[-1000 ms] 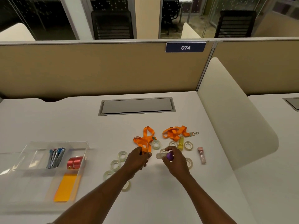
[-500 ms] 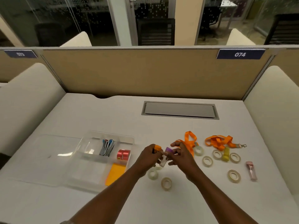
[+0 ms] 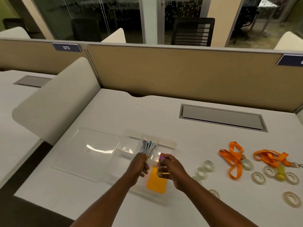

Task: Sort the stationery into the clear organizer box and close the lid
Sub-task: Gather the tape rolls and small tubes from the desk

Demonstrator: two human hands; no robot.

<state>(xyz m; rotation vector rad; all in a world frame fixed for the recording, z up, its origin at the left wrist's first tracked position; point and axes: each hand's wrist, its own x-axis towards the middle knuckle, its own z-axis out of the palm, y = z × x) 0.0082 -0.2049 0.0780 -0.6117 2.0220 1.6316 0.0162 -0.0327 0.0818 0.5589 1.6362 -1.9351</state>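
The clear organizer box (image 3: pixel 165 142) stands open on the white desk, its lid (image 3: pixel 88 154) lying flat to the left. Inside are several blue pens (image 3: pixel 148 147) and an orange note pad (image 3: pixel 156 183). Both of my hands hover over the box. My left hand (image 3: pixel 138 167) grips a small orange-capped tube (image 3: pixel 147 156) beside the pens. My right hand (image 3: pixel 173 168) pinches a clear purple-capped tube (image 3: pixel 162 159) above the note pad. Motion blurs both tubes.
Right of the box lie several clear tape rolls (image 3: pixel 208 165), two orange lanyards (image 3: pixel 233 159) and a yellow item (image 3: pixel 281 173). A grey cable hatch (image 3: pixel 221 117) sits at the back. A white side divider (image 3: pixel 57 104) rises at the left; a tan partition (image 3: pixel 180 71) stands behind.
Both hands lifted capped tubes from among the tape rolls and carried them left to above the open box. My view turned left with them.
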